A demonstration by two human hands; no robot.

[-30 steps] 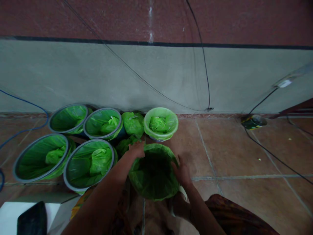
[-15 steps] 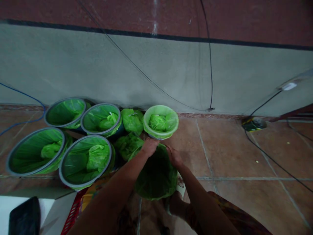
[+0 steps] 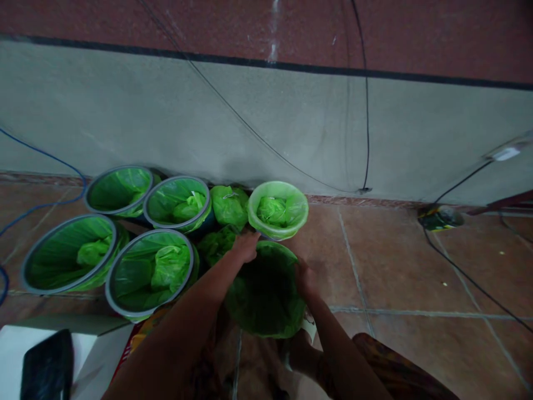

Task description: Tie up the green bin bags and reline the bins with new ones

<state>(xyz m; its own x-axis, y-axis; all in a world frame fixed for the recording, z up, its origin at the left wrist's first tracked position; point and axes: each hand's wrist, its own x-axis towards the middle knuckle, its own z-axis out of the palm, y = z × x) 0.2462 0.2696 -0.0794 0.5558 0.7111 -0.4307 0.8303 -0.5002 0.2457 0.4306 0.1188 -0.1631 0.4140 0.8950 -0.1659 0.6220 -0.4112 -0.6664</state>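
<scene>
A dark bin lined with a green plastic bag (image 3: 266, 311) stands just in front of me, its mouth facing up toward me. My left hand (image 3: 247, 247) is closed over the far left of its rim, on the liner. On the right side of the rim, my right hand (image 3: 306, 279) grips the liner's edge, its fingers partly in shadow. Just beyond stands a smaller bin with a pale green liner (image 3: 297, 214), a bundled green bag (image 3: 271, 211) inside. A crumpled green bag (image 3: 216, 244) lies left of my left hand.
Several grey-rimmed bins with green liners (image 3: 110, 278) stand at the left. A tied green bag (image 3: 229, 205) leans by the wall (image 3: 187, 122). A white box (image 3: 89, 355) carries a black phone-like object (image 3: 48, 364). Cables and a tin (image 3: 441, 218) are at the right.
My left hand has shifted slightly left along the rim and my right hand a little lower down its side. The liner's mouth looks wider. The view has shifted slightly.
</scene>
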